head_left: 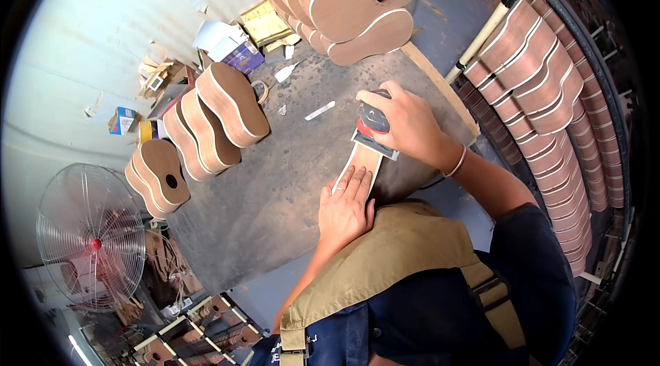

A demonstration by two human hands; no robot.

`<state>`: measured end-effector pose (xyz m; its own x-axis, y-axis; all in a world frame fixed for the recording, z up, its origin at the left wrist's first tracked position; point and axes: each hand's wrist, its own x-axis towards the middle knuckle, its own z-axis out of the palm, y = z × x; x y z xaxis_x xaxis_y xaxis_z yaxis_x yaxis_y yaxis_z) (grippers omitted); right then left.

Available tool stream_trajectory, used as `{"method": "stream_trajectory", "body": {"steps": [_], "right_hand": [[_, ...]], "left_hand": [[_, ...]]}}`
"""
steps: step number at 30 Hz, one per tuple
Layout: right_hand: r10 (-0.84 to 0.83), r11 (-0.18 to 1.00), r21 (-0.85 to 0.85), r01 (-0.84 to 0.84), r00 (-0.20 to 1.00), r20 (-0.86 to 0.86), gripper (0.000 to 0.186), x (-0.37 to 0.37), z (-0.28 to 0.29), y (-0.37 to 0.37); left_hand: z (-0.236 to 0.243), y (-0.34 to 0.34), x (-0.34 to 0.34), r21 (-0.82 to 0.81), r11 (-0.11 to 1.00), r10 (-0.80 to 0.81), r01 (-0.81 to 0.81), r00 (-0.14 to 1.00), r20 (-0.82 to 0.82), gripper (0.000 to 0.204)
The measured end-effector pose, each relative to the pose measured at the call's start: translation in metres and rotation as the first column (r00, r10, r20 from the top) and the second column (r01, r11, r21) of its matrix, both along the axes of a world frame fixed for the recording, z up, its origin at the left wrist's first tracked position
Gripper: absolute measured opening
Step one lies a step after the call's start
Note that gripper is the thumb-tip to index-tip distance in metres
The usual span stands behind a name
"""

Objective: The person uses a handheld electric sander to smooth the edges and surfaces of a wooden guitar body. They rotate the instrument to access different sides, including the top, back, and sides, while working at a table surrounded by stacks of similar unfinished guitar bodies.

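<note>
My right hand [414,125] is wrapped over the top of a handheld electric sander [372,118], black and red with a flat rectangular pad. The pad rests on the side of a small wooden instrument body [366,158], which has pale edging along both borders. Nearer to me, my left hand [346,209] lies on the same wooden side, its fingers stretched out flat along it and a ring on one finger. Most of the body is hidden under the sander, my hands and the tan apron [385,242].
The dark worktable [254,222] carries stacked guitar-shaped bodies [357,2] at the far side and more bodies [234,105] at the left. A white strip [320,111] lies mid-table. A rack of bodies [543,84] stands right; a wire fan [93,242] stands left.
</note>
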<state>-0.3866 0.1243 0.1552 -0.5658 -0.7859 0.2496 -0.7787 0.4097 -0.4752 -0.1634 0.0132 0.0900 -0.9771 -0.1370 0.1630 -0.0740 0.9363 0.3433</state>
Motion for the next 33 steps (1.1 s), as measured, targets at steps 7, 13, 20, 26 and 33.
{"method": "stream_trajectory", "body": {"steps": [7, 13, 20, 26, 33], "right_hand": [[-0.011, 0.999, -0.038, 0.012, 1.0, 0.018, 0.064, 0.001, -0.009, 0.001], [-0.047, 0.996, -0.078, 0.038, 0.991, -0.129, 0.065, -0.036, -0.021, -0.005], [0.09, 0.995, 0.018, -0.094, 0.981, 0.169, 0.063, -0.017, -0.015, -0.008], [0.096, 0.99, 0.081, -0.115, 0.975, 0.201, 0.066, -0.094, -0.047, -0.028], [0.183, 0.979, 0.014, -0.204, 0.905, 0.384, 0.067, -0.088, -0.042, -0.031]], "left_hand": [[0.0, 0.001, 0.0, -0.021, 1.0, -0.014, 0.014, 0.999, 0.034, 0.067], [0.003, 0.001, 0.001, -0.048, 0.999, -0.015, 0.018, 0.998, 0.066, 0.069], [0.0, 0.002, -0.001, -0.012, 0.999, -0.043, 0.044, 0.996, 0.084, 0.062], [0.007, 0.006, -0.003, -0.008, 0.999, -0.053, 0.054, 0.994, 0.099, 0.059], [0.007, 0.007, -0.003, -0.022, 0.999, -0.029, 0.031, 0.996, 0.085, 0.058]]}}
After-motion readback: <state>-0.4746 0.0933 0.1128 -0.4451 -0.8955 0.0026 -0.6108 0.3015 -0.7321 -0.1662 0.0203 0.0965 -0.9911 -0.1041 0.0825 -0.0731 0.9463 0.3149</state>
